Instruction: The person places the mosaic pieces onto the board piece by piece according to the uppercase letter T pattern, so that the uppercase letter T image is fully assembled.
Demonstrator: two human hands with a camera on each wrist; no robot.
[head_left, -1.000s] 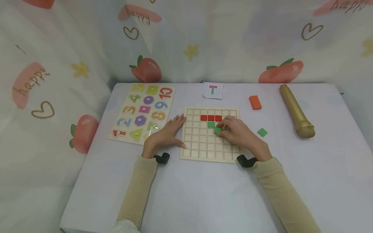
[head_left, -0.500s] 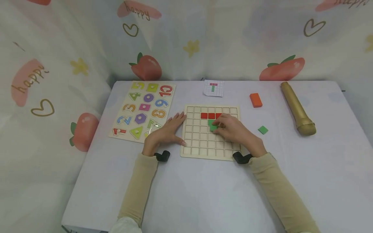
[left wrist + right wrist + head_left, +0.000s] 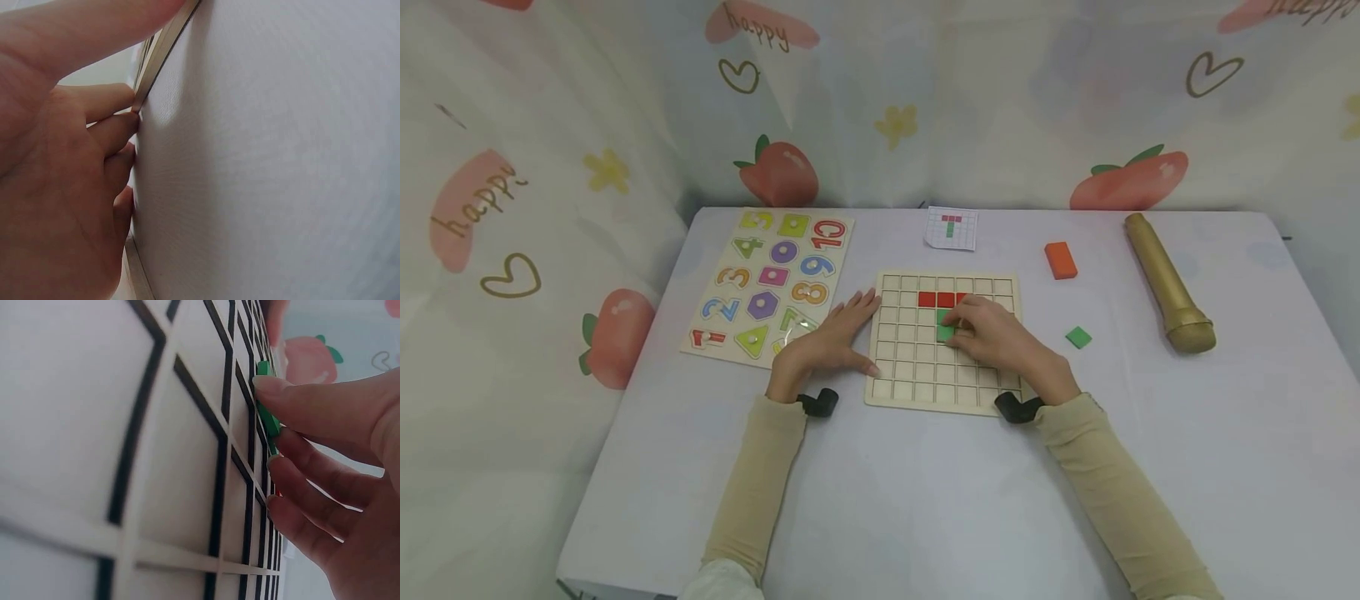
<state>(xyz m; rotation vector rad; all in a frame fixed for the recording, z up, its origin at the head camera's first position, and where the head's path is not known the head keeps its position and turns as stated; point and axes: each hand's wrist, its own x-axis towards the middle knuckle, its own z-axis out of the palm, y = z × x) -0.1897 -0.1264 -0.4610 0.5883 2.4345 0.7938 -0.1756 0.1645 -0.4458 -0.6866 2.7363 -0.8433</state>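
A wooden grid board lies mid-table with a row of red square tiles in it. My right hand pinches a green square tile between thumb and fingers, low over the cell just below another green tile, which the fingers partly cover. In the right wrist view the held tile sits tilted against the grid lines. My left hand is spread at the board's left edge, fingertips and thumb touching it; the left wrist view shows these fingers along the rim.
A number and shape puzzle lies left of the board. Behind it is a paper card with a T pattern. To the right are an orange block, a loose green tile and a gold microphone-shaped object.
My right hand has moved slightly left with the green tile, bringing it down to the cell below the other green one. The left hand has stayed at the board's edge.
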